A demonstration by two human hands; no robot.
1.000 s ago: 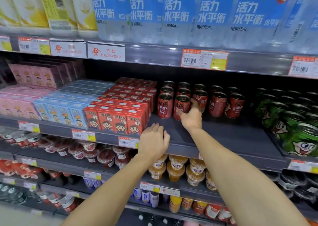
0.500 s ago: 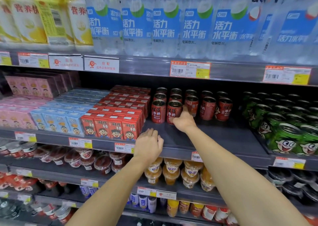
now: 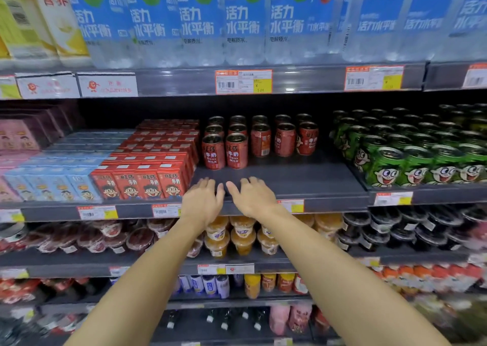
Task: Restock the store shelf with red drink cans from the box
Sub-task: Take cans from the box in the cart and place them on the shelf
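Observation:
Several red drink cans (image 3: 236,150) stand in rows on the dark grey shelf (image 3: 290,182), set back from its front edge. My left hand (image 3: 203,200) and my right hand (image 3: 253,196) hover side by side over the bare front strip of that shelf, fingers relaxed and spread, holding nothing. Both hands are a short way in front of the two nearest cans and touch none of them. No box is in view.
Red drink cartons (image 3: 147,179) stand just left of my hands, with blue cartons (image 3: 52,185) further left. Green cans (image 3: 411,161) fill the shelf to the right. Large water bottles (image 3: 245,21) line the shelf above; jelly cups (image 3: 237,237) sit below.
My right hand has let go of the front red can and drawn back to the shelf's front edge beside my left hand. The camera has moved closer to the shelf.

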